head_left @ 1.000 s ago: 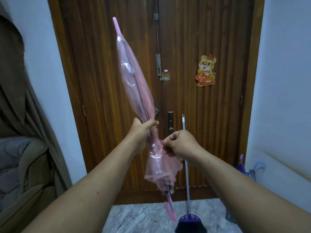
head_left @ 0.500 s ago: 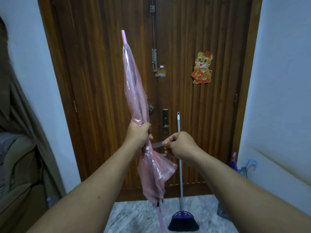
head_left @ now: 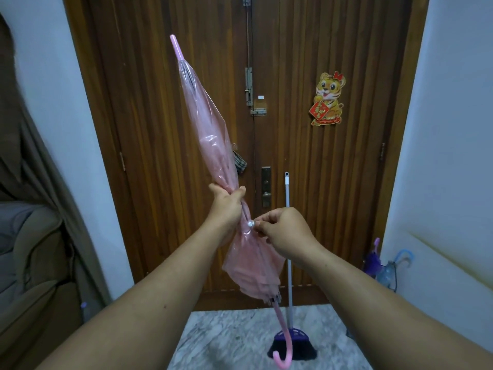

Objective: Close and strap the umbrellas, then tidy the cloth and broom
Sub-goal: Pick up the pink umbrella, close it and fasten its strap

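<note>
A folded pink see-through umbrella (head_left: 206,124) stands tilted in front of me, tip up to the left, curved pink handle (head_left: 284,353) hanging low. My left hand (head_left: 226,205) grips the gathered canopy around its middle. My right hand (head_left: 284,228) pinches the umbrella's strap at the white snap button (head_left: 250,223) just below the left hand. A broom (head_left: 289,263) with a grey pole and purple-black head leans upright against the door behind the umbrella. A small checked cloth (head_left: 239,162) hangs at the door, partly hidden by the canopy.
A brown wooden double door (head_left: 306,156) with bolts and a tiger sticker (head_left: 328,98) fills the view ahead. Purple and blue umbrellas (head_left: 384,265) stand in the right corner by a white wall. A sofa and brown curtain (head_left: 34,236) sit on the left. Marble floor (head_left: 234,340) lies below.
The strap that my right hand held stretched out from the umbrella is now brought in against the canopy at the snap button. The umbrella's tip leans further left.
</note>
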